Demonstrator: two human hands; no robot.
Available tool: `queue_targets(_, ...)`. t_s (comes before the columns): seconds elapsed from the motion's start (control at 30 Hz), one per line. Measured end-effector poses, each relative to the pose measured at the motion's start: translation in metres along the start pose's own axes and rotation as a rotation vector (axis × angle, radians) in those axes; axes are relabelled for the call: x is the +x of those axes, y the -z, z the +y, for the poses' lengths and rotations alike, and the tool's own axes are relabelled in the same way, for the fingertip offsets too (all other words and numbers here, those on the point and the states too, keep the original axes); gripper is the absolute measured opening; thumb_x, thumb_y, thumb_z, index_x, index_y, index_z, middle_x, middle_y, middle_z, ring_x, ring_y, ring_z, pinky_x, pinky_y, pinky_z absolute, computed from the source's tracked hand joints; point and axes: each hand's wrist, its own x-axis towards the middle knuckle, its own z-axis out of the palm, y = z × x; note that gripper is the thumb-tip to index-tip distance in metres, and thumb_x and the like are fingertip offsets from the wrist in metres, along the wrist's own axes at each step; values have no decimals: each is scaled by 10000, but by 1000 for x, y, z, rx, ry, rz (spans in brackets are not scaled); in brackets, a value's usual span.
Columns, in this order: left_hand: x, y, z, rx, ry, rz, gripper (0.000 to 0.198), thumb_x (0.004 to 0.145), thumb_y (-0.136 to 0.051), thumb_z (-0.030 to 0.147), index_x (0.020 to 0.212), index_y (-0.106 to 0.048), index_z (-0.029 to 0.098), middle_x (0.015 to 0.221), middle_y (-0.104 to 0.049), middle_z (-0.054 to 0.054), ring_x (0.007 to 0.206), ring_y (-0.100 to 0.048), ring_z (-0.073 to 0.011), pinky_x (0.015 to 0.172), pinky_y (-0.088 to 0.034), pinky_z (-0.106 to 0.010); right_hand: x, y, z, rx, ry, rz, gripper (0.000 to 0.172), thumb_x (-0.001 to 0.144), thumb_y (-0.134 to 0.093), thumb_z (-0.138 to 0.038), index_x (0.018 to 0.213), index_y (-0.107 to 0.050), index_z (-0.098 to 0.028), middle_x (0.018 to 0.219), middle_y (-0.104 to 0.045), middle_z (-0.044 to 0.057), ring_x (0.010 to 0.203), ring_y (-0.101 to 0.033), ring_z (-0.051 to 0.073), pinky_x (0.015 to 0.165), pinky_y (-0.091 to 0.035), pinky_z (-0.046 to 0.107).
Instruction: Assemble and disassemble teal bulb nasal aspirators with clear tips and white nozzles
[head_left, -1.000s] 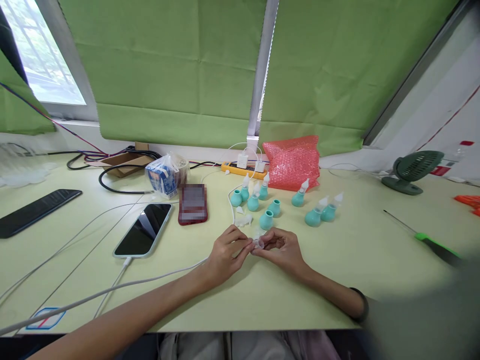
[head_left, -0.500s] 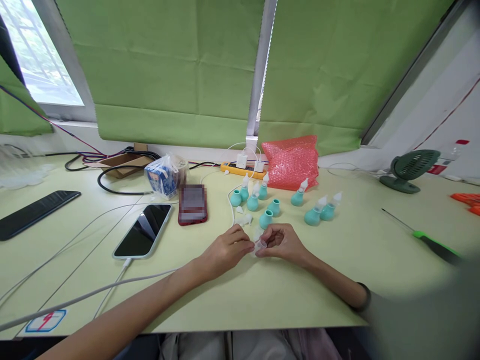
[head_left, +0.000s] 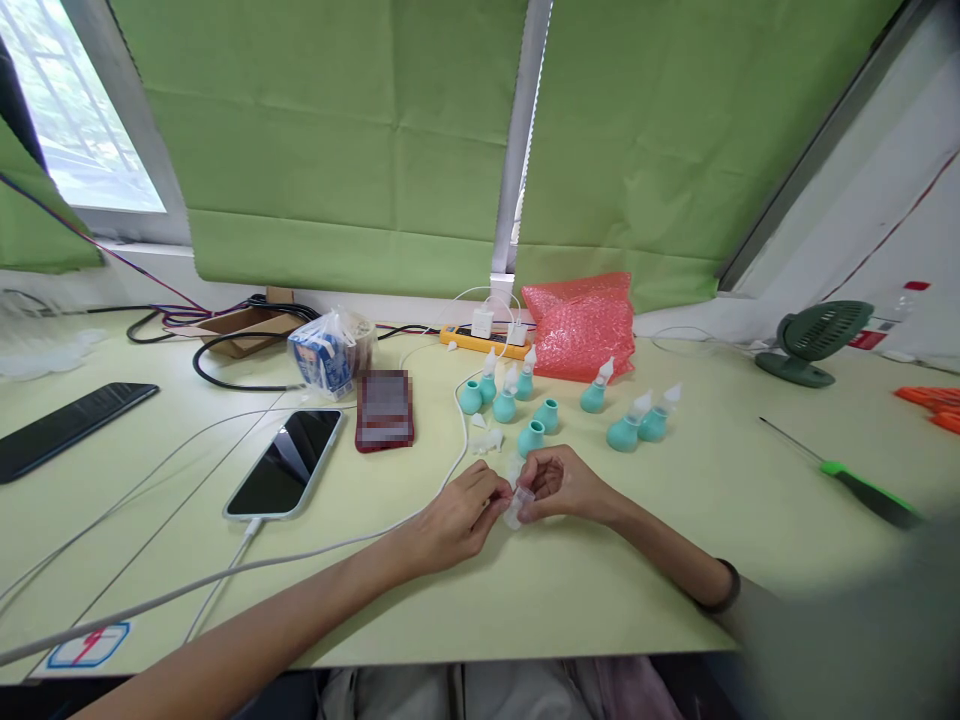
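Observation:
In the head view my right hand (head_left: 562,485) pinches a small clear plastic tube-like piece (head_left: 517,510) between thumb and fingers, just above the table. My left hand (head_left: 465,508) is closed beside it, fingertips pressed together at the piece's left edge; whatever they hold is too small to make out. Just beyond my hands are two open teal squeeze bulbs without tips, the nearer bulb (head_left: 531,438) and another bulb (head_left: 547,414). Small whitish translucent pieces (head_left: 487,440) lie to their left. Several teal bulbs with clear pointed tips, such as one bulb (head_left: 592,397), stand farther back.
A white cable (head_left: 360,540) runs past my left forearm. To the left lie a white-cased phone (head_left: 285,465), a red phone (head_left: 384,412) and a black slab (head_left: 75,425). A red bubble-wrap bag (head_left: 581,325) and yellow power strip (head_left: 484,342) sit behind; a screwdriver (head_left: 862,487) and fan (head_left: 814,340) right.
My left fingers have curled in and drawn slightly back from the clear piece. The piece has turned in my right hand, so more of its lower end shows.

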Motion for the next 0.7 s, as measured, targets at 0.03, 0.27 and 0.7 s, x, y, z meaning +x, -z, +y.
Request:
queue_targets(0.03, 0, 0, 1, -69, 82, -6, 142, 831, -340, 197, 807, -467, 140, 747, -493, -37, 692, -425, -131, 630, -368, -249, 0, 1, 0, 5, 7, -8, 320, 414, -740, -112, 613, -491, -124, 611, -582, -20, 532, -544, 77, 512, -444, 195)
queue_targets(0.27, 9, 0, 5, -827, 409, -134, 305, 785, -390, 436, 734, -417, 137, 634, -360, 18, 553, -365, -78, 524, -366, -199, 3, 9, 1, 6, 84, -74, 312, 426, -740, -109, 606, -487, -134, 611, -565, -26, 553, -528, 85, 520, -426, 205)
queue_targets(0.7, 8, 1, -23, -224, 338, -6, 222, 812, -354, 326, 773, -488, 154, 758, -478, -46, 770, -443, -169, 678, -399, -306, -2, 5, -1, -220, 328, 102, 242, 531, -698, -172, 657, -492, -155, 645, -561, -2, 551, -544, 107, 525, -471, 246)
